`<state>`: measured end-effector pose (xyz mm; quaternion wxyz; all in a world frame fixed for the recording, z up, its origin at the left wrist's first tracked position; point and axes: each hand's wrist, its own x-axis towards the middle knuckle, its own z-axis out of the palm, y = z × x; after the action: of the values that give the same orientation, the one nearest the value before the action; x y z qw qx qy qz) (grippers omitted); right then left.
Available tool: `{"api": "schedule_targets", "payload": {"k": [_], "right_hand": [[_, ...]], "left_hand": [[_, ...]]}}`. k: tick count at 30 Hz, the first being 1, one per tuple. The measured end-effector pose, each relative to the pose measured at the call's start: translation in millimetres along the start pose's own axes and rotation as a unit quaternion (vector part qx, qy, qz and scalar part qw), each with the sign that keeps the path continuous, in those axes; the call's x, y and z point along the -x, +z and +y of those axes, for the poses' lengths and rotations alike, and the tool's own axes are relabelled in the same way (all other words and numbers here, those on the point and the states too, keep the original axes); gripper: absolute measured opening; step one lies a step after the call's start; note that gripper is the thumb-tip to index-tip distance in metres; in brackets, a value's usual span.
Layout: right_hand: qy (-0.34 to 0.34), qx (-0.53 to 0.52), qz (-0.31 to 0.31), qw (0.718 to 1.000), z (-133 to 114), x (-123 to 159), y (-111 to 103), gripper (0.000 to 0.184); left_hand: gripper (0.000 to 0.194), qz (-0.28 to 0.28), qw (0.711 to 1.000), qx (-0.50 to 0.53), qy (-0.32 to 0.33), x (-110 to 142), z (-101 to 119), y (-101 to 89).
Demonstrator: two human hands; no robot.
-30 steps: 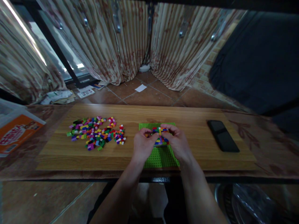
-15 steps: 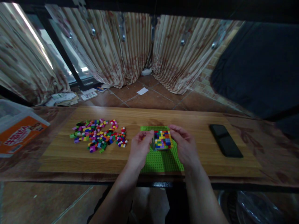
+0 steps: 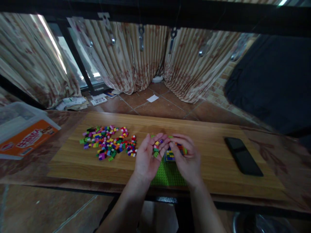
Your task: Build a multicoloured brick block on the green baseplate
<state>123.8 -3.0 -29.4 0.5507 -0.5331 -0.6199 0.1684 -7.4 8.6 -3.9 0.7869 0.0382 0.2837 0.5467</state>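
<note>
My left hand [image 3: 148, 158] is turned palm up, its fingers extended. Several small toy bricks [image 3: 155, 149] in yellow, pink, green and purple lie on its palm and fingers. Beside it, my right hand [image 3: 188, 158] has its thumb and fingers drawn together close to the left fingertips; whatever they pinch is too small to make out. Partly behind my right hand stands a block built of multicoloured bricks [image 3: 170, 155], on a green studded baseplate [image 3: 167, 176]. Both hands cover parts of the block and the plate.
Loose coloured bricks [image 3: 109, 142] are spread over the left of the wooden board [image 3: 213, 155]. A black phone [image 3: 243, 157] lies on the right. At the far left stands a clear plastic box [image 3: 29, 129] with an orange label.
My left hand has left the built block's side and turned palm up, showing the loose bricks it carries. My right hand has come over the block towards the left fingers. The view has shifted slightly.
</note>
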Motion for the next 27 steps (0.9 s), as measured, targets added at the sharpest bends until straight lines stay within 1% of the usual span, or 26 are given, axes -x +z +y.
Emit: {"api": "schedule_targets", "payload": {"k": [3,5,7,11,15,16,18,20,21,23,24,27], "right_hand": [[-0.042,0.079,-0.028,0.996,-5.0,-0.4,3.4,0.014],[-0.061,0.111,-0.03,0.992,-7.7,-0.8,6.2,0.015],[-0.066,0.127,-0.028,0.989,-9.4,-0.9,9.6,0.014],[-0.049,0.114,-0.001,0.992,-9.0,0.1,14.3,0.011],[-0.036,0.082,0.009,0.996,-5.6,0.5,13.0,0.01],[-0.032,0.069,0.02,0.997,-4.5,0.1,11.7,0.01],[-0.009,0.028,0.067,0.997,-2.1,-1.2,7.9,0.009],[0.038,-0.041,0.113,0.992,0.8,-3.2,2.7,0.007],[0.069,-0.085,0.125,0.986,2.4,-4.3,-0.4,0.007],[0.129,-0.173,0.122,0.969,5.5,-6.2,-7.0,0.008],[0.15,-0.21,0.116,0.959,6.9,-6.9,-10.2,0.01],[0.171,-0.271,0.104,0.942,10.5,-8.0,-17.8,0.015]], "left_hand": [[0.042,-0.008,1.0,-0.013,-0.007,2.1,1.3,0.2],[0.043,-0.016,1.0,-0.024,-0.012,2.9,1.2,-0.2],[0.044,-0.025,0.999,-0.034,-0.015,3.4,0.5,-0.7],[0.045,-0.025,0.999,-0.038,-0.016,4.4,-1.4,-0.1],[0.044,-0.021,0.999,-0.033,-0.015,4.3,-1.9,2.3],[0.043,-0.019,0.999,-0.038,-0.014,3.7,-2.1,2.4],[0.039,-0.001,0.998,-0.066,-0.006,1.4,-2.8,0.9],[0.028,0.035,0.993,-0.112,0.012,-1.6,-4.0,-2.8],[0.023,0.053,0.989,-0.134,0.022,-3.2,-4.7,-5.2],[0.02,0.072,0.984,-0.162,0.032,-5.8,-6.0,-9.9],[0.021,0.069,0.983,-0.169,0.031,-6.6,-6.5,-11.8],[0.025,0.045,0.982,-0.182,0.02,-7.1,-7.5,-13.9]]}}
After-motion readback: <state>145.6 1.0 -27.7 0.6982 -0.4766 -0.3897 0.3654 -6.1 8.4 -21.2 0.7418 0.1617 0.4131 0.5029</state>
